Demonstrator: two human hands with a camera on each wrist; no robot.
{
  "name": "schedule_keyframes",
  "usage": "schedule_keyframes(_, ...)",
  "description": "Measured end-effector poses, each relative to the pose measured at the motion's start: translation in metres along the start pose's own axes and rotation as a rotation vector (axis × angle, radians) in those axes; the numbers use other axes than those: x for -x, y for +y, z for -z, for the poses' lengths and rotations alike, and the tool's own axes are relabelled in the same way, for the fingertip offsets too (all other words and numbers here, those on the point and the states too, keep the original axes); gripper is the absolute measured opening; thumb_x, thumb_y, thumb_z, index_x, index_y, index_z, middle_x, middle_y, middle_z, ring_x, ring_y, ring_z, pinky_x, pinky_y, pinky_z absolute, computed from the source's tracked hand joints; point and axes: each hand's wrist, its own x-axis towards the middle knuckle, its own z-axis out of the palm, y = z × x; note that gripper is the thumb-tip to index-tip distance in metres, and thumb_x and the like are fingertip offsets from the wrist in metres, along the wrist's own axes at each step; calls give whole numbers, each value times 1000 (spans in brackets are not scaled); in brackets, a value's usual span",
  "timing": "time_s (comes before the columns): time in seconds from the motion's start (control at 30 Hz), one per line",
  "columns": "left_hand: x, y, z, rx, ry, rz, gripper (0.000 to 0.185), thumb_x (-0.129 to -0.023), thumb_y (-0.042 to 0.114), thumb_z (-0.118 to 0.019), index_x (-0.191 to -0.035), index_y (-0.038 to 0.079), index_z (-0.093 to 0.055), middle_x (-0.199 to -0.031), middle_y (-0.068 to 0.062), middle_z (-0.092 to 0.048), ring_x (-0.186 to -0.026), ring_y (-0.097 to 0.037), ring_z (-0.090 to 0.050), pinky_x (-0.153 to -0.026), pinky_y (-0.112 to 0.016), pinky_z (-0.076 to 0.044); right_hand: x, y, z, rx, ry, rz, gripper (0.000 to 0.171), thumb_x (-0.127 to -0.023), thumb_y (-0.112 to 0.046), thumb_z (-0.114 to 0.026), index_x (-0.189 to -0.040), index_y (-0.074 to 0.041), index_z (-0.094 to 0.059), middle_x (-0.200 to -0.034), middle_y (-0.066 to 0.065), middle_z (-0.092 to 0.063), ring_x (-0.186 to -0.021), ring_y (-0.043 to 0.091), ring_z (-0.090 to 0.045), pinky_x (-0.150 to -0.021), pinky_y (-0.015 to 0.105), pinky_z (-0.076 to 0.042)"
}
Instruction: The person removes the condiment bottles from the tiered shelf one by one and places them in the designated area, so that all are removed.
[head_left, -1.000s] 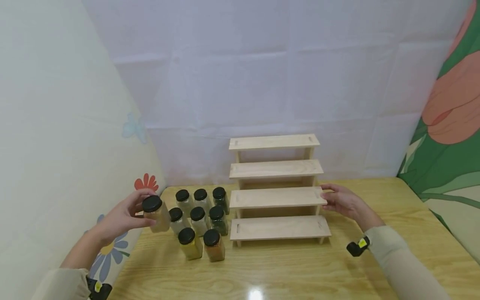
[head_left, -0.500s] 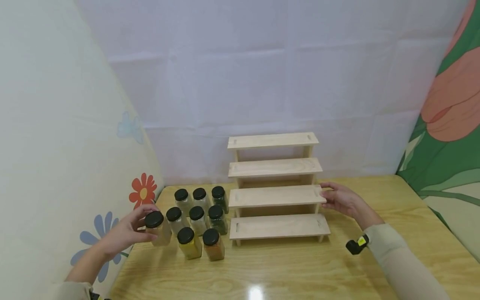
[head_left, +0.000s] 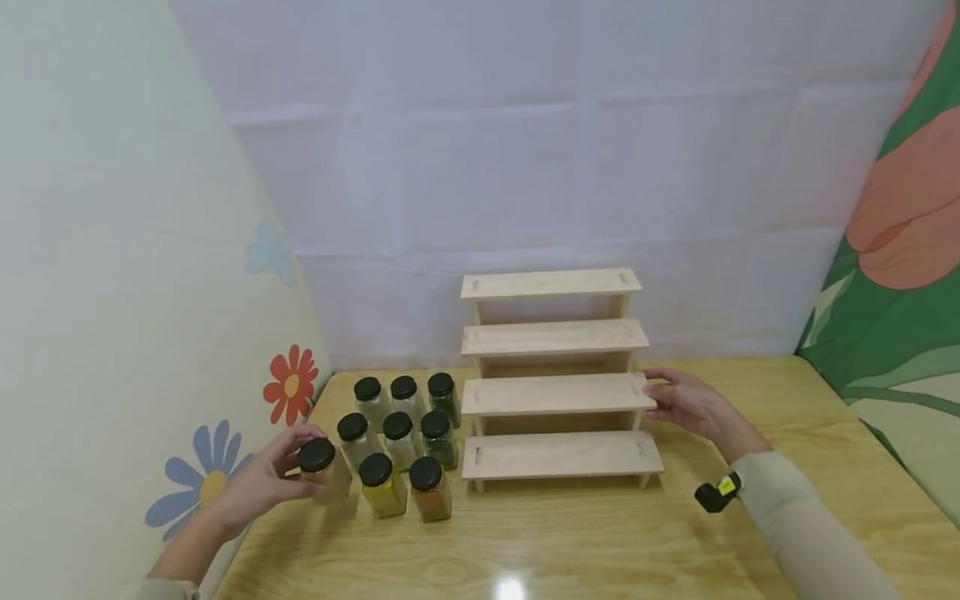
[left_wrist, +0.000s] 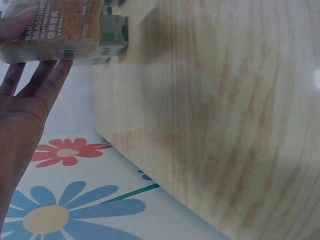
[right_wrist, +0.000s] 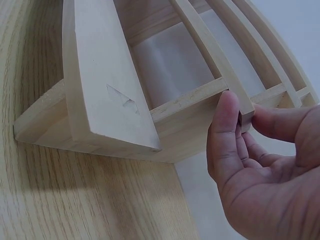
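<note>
While left hand fingers grip the upright jar — cap up, right hand pinches rack.

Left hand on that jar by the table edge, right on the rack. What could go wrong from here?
1. The jar in the left hand stands near the table's left edge; a slip might send it off.
2. It is close to the yellow jar; a nudge may topple neighbours.
3. The right hand only pinches the rack at one shelf end, so the rack might shift.
</note>
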Motion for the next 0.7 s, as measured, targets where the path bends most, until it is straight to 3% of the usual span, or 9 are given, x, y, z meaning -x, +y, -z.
schedule_keyframes(0.2, -1, -11, -6, 55, -63, -37, 57, -91, -5, -70, -139, 3, -40, -126, 13, -57, -108, -8, -65, -80, -38, -60, 1, 1, 1, -10, 3, -4, 59, -104, -1, -49, -154, 7, -19, -97, 3, -64, -81, 11, -65, -74, 26, -58)
schedule_keyframes(0.7, 0, -21, -14, 8, 0, 27, 64, -86, 0, -76, -138, 0, -39, -124, 18, -56, -110, -2, -62, -82, -34, -59, 1, 0, 0, -20, -2, -4, 59, -104, -2, -50, -153, 6, -20, -97, 3, -65, -80, 11, -65, -75, 27, -59)
